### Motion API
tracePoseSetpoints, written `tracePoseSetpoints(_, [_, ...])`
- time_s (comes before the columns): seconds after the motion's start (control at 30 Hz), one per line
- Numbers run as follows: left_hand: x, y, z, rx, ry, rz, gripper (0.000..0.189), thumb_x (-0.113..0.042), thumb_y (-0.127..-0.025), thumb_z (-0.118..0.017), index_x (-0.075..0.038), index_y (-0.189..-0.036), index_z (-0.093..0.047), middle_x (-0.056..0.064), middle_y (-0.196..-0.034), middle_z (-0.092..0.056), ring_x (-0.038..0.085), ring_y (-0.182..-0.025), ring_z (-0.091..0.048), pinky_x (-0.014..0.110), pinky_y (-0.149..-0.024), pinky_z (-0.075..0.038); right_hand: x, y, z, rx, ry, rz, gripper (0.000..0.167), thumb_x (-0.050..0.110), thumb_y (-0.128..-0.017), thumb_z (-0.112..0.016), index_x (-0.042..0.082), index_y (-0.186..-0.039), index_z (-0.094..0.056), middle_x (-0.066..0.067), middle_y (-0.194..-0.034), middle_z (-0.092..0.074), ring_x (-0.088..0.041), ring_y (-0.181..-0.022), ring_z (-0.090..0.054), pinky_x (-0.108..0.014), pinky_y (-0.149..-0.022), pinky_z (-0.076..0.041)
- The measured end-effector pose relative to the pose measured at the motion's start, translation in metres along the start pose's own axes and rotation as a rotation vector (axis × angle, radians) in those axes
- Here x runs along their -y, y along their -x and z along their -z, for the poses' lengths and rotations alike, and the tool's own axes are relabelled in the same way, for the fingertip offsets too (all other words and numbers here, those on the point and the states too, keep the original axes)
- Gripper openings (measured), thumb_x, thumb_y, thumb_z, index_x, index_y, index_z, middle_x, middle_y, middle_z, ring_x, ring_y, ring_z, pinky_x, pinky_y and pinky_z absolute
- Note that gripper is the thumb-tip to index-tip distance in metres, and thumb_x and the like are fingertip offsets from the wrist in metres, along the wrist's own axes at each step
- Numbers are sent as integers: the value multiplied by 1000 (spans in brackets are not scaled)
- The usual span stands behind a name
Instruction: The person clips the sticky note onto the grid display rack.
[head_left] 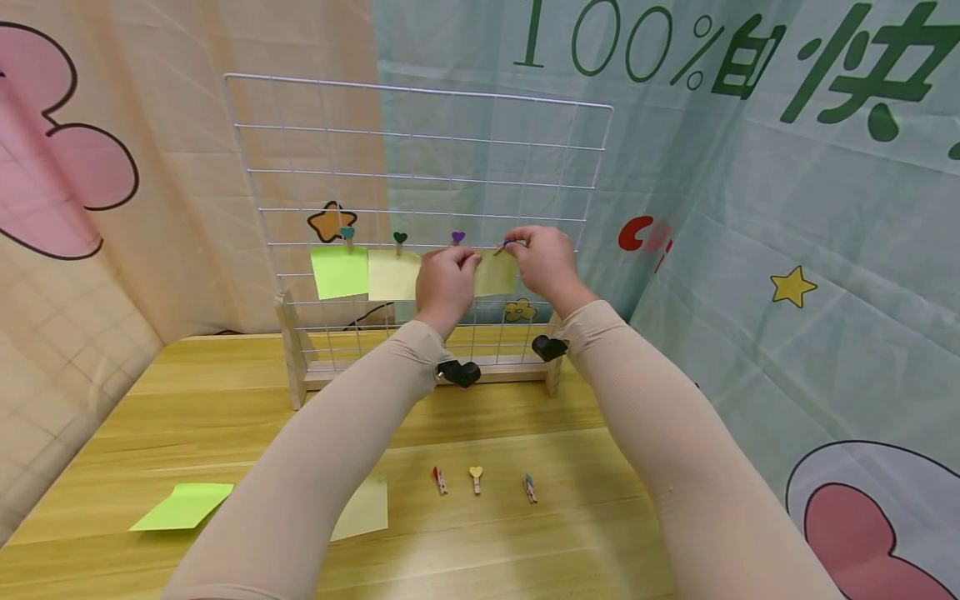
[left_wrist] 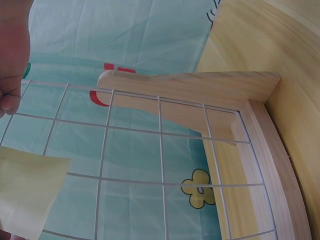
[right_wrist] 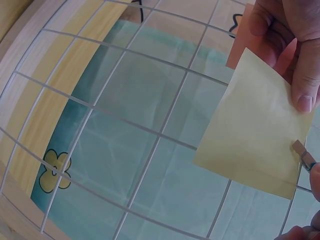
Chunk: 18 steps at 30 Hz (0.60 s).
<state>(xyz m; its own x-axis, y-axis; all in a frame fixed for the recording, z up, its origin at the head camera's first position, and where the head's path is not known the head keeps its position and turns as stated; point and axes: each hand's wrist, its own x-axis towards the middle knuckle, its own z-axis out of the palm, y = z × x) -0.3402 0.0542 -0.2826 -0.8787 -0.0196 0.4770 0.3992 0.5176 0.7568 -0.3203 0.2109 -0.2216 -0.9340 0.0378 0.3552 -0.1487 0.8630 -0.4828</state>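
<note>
My left hand (head_left: pixel 445 287) pinches a pale yellow sticky note (head_left: pixel 497 273) by its left side, against the white wire grid (head_left: pixel 420 177). With my right hand (head_left: pixel 546 260) I hold a small wooden clothespin (right_wrist: pixel 300 149) at the note's upper edge; its tip lies over the paper. To the left hang a green note (head_left: pixel 340 273) under a teal heart clothespin (head_left: pixel 348 234) and another pale yellow note (head_left: pixel 393 277) under a dark green heart clothespin (head_left: pixel 400 238). A purple heart clothespin (head_left: pixel 458 237) sits above my left hand. Behind that hand, an orange-pink sheet (right_wrist: pixel 241 42) is partly hidden.
On the wooden table lie red (head_left: pixel 439 481), yellow (head_left: pixel 476 479) and blue (head_left: pixel 529 488) clothespins. A green note (head_left: pixel 183 506) and a pale yellow note (head_left: pixel 363 508) lie left, partly behind my sleeve. The grid stands in a wooden base (head_left: pixel 296 358), with printed curtains behind.
</note>
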Motion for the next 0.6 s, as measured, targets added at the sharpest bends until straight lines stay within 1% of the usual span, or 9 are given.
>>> tracePoseSetpoints(0.2, [1,-1,0,-2,-7,-3,28,-36,-106,-64,-16,-117,-80,1,-112,-80,21,-92,-71,37,-74,-55,1,1,0,0,-20,-8,29,27,-111,-56,15,-129,-75,-7,-117,-76,-21,-67,-48,-28,-54,-35])
tracePoseSetpoints(0.37, [0,-1,0,-5,-2,-3,27,-35,-106,-64,-16,-117,-80,1,-112,-80,21,-93,-72,37,-75,-55,1,1,-1,-5,-29,-7,29,27,-111,-56,15,-129,-75,-7,-118,-77,-22,-67,-48,-29,-54,-34])
tracePoseSetpoints(0.6, [0,0,0,-10,7,-2,27,-35,-106,-65,-17,-116,-81,2,-111,-80,21,-92,-71,37,-74,-55,-1,-1,-4,-8,-10,2,30,27,-111,-55,14,-130,-75,-7,-122,-76,-22,-75,-55,-29,-57,-37])
